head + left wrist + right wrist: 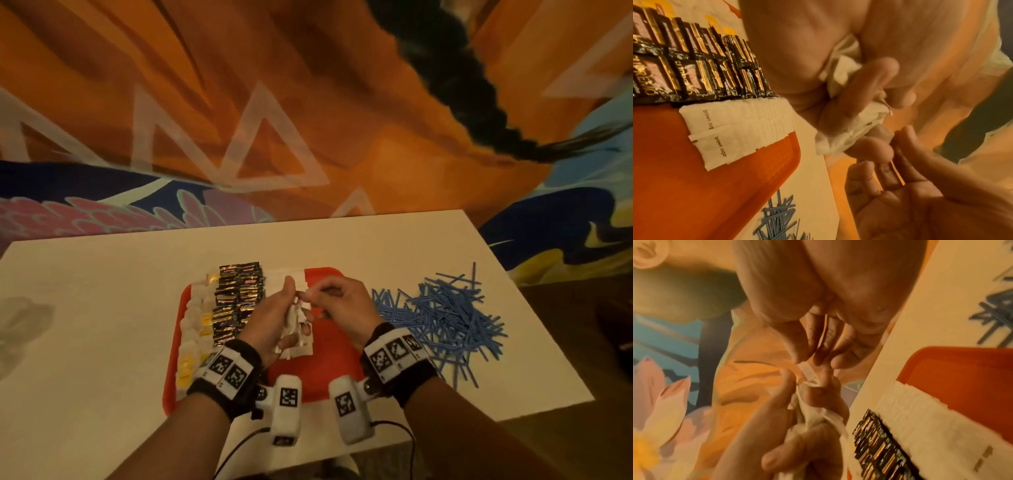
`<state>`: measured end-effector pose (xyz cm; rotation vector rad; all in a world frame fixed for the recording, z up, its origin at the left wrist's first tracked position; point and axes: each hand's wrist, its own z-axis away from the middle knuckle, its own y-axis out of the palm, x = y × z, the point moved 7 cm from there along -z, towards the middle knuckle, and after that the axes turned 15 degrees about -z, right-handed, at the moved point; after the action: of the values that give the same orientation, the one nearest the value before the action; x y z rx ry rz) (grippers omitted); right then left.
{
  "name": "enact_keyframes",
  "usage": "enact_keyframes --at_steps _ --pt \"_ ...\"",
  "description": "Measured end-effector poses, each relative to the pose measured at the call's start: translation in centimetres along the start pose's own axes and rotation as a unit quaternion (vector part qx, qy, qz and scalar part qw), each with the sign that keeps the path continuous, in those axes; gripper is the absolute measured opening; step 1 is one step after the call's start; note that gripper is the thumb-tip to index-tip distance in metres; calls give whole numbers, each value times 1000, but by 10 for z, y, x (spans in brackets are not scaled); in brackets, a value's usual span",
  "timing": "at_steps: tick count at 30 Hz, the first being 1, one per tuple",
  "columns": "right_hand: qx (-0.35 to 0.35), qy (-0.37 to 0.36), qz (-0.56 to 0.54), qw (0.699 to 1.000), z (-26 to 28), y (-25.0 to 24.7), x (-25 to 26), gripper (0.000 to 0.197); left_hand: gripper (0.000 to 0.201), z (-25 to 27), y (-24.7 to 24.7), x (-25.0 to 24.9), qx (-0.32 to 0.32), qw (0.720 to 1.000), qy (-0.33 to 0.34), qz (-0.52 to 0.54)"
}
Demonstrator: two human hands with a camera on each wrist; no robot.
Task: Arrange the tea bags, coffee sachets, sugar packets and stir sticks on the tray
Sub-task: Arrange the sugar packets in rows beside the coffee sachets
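My left hand [274, 317] grips a loose bunch of white sugar packets [300, 330] above the red tray [330, 375]. My right hand [317, 295] pinches the top edge of one packet [807, 371] in that bunch, fingertips against the left thumb. On the tray lie a column of tea bags [198, 325] with yellow tags, two columns of black coffee sachets [237, 301] and a row of overlapped sugar packets [740, 128]. Blue stir sticks [443, 317] lie in a heap on the table, right of the tray.
The white table [102, 325] stands against a painted orange wall. Its right edge runs just past the stick heap, its near edge below my wrists. The tray's right half [334, 359] shows bare red. A faint pale shape [20, 318] lies at the far left.
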<state>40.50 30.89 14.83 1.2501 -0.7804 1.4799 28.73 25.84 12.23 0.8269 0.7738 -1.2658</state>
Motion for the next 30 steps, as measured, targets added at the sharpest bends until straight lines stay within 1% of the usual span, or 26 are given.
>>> enact_keyframes --at_steps 2,4,5,6,8,10,12,15,17,19,23,25,27,29,30 --pt "19 0 54 998 3 0 4 13 60 0 4 -3 3 1000 4 -3" --pt "41 -1 141 989 7 1 6 25 54 0 6 -6 -8 1000 12 3" --pt "41 -7 179 983 9 1 7 27 50 1 6 -7 -13 1000 17 4" --pt "34 -16 201 979 10 0 8 26 46 0 6 -7 -18 1000 23 -2" --pt "16 -33 213 976 11 -3 11 17 41 -1 6 -7 -18 999 34 -28" --pt "16 -39 220 975 13 -2 12 12 42 -1 7 -5 -4 998 44 -51" --pt "13 -29 195 980 12 -2 9 8 41 0 6 -4 1 997 47 -57" --pt "-13 1 112 994 9 -8 2 21 18 0 3 -2 12 998 38 -41" --pt "-22 15 96 995 6 -11 -5 25 18 -1 2 0 28 998 38 -41" --pt "-28 23 100 994 3 -12 -10 28 22 -1 1 1 31 997 42 -63" --pt "-36 16 121 992 1 -11 -11 18 17 -2 -8 -1 -7 987 58 -147" --pt "-52 3 137 989 0 -12 -10 21 14 -4 -12 -2 -31 984 64 -161" --pt "-63 -20 147 987 0 -11 -9 19 12 -6 -17 -2 -71 983 66 -154" --pt "-55 -5 95 994 3 -6 -13 10 13 -7 -23 0 -109 985 59 -121" --pt "-40 11 81 996 4 -4 -17 19 13 -7 -25 3 -119 987 50 -95"
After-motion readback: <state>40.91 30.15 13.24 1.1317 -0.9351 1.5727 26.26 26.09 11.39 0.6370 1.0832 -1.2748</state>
